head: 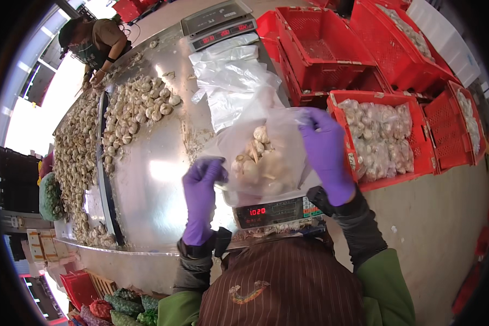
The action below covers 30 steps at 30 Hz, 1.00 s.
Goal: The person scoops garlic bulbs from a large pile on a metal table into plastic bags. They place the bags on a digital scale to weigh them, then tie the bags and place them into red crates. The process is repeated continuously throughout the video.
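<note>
A clear plastic bag (285,142) with garlic bulbs (261,134) inside rests over a digital scale (265,214), whose lit display faces me. Purple gloves cover both hands. My left hand (203,195) pinches the bag's left edge, and my right hand (326,150) grips its upper right edge, so the bag is spread between them. Just beyond lies a stack of empty plastic bags (232,85). Loose garlic bulbs (136,106) are heaped on the metal table (146,203) to the left.
A metal divider (108,171) separates the nearer heap from a larger garlic pile (75,155). A second scale (220,28) stands at the far end. Right of the table, a red crate (424,150) holds bagged garlic, beside stacked red crates (326,53). A co-worker (98,45) leans over the table's far left.
</note>
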Tool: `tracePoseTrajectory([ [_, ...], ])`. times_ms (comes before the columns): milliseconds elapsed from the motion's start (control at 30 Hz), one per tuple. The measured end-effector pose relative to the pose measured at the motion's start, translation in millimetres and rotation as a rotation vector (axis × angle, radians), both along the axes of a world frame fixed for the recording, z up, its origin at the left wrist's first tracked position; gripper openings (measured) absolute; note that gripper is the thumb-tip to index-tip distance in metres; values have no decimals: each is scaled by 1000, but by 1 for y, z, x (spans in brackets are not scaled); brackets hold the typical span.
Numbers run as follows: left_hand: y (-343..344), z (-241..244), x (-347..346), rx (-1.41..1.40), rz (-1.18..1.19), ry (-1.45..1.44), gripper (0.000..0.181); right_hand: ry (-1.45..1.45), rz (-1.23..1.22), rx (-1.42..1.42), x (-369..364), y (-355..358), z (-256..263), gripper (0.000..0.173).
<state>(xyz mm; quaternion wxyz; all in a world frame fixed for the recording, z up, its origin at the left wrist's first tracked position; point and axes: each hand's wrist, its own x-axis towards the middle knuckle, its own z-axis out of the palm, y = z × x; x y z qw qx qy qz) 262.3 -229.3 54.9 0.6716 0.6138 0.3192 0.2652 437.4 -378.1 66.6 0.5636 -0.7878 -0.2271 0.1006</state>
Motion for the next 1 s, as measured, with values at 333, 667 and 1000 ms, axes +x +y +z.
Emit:
tracePoseTrajectory([
  [333, -13, 99, 30, 811, -63, -60, 3, 205, 694, 431, 4, -41, 99, 19],
  [667, -18, 45, 46, 320, -455, -111, 23, 816, 432, 89, -22, 0, 50, 27],
  [1000, -12, 20, 60, -126, -477, -33, 37, -1394, 374, -186, -10, -10, 28, 28],
])
